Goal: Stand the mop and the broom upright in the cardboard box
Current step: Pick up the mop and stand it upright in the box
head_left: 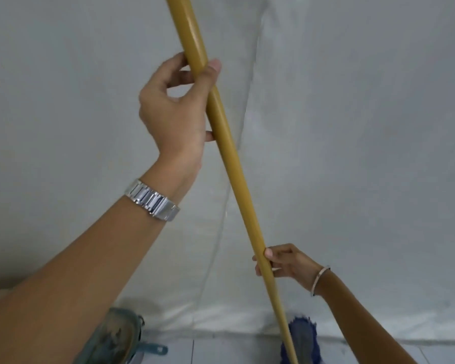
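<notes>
A long yellow-brown pole [237, 174] runs from the top of the view down to the bottom right of centre, leaning a little. At its foot a blue fringed head [304, 337] shows behind the pole. My left hand [176, 109] wraps the pole high up, thumb on the right side. My right hand [284, 262] grips the same pole lower down. No cardboard box is in view. At the bottom left a grey-green worn head [121, 334] with a teal part [155, 349] peeks out past my left forearm.
A white sheet [352, 127] hangs as a backdrop across the whole view, with a fold running down its middle. Pale floor tiles [221, 350] show along the bottom edge. A metal watch [153, 200] is on my left wrist.
</notes>
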A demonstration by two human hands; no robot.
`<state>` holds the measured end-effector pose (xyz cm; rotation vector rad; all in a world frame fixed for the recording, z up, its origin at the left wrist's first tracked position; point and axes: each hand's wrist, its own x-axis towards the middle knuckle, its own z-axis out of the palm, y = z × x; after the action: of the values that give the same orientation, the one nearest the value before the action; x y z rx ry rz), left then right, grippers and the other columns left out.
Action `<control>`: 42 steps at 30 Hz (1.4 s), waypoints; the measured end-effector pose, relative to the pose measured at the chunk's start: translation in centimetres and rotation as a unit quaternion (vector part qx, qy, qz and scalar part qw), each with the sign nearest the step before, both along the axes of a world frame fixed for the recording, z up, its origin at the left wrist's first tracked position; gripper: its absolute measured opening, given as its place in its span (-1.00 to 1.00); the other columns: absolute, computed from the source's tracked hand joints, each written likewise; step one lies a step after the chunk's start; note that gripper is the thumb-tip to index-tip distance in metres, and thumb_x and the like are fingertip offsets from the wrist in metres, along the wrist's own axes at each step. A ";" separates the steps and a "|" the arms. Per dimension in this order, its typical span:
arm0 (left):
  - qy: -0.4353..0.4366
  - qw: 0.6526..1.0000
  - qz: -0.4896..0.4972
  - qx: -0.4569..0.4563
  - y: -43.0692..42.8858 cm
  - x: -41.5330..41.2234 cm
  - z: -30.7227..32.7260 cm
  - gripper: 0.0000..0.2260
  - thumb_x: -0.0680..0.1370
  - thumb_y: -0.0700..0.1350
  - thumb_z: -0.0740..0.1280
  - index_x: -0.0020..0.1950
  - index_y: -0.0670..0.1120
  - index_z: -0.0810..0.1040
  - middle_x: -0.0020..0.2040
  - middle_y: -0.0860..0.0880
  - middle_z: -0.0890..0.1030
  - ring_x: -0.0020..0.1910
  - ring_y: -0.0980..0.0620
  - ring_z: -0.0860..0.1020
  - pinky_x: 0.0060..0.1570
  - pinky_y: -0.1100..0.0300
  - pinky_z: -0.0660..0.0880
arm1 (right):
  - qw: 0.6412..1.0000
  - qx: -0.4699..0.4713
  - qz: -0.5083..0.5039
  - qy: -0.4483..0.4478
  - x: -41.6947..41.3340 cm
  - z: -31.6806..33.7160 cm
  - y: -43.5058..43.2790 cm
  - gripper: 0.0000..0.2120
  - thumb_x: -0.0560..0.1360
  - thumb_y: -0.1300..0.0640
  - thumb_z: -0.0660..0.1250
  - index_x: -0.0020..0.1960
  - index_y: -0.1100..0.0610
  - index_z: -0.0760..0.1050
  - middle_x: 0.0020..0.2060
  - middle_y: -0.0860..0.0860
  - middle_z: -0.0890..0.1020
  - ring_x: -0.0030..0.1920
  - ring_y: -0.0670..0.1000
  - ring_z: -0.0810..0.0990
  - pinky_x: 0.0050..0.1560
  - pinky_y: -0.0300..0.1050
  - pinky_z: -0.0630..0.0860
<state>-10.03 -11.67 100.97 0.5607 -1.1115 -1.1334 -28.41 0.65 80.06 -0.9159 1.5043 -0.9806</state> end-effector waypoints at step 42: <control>-0.222 0.950 -0.158 -0.151 2.4 47.0 26.1 -0.43 0.36 -0.31 0.48 0.33 -0.06 0.42 0.03 0.00 0.62 0.03 -0.04 0.63 -0.24 -0.04 0.62 | 0.954 -0.267 0.126 -0.043 50.3 20.5 -2.9 -0.57 0.09 0.03 0.57 -0.13 0.24 0.65 -0.32 0.15 0.62 -0.25 0.13 0.68 -0.34 -0.06 0.60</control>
<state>36.93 -9.30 127.12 0.4120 -1.7824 -1.1039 21.85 -2.26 100.52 -1.3901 1.0252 -1.2424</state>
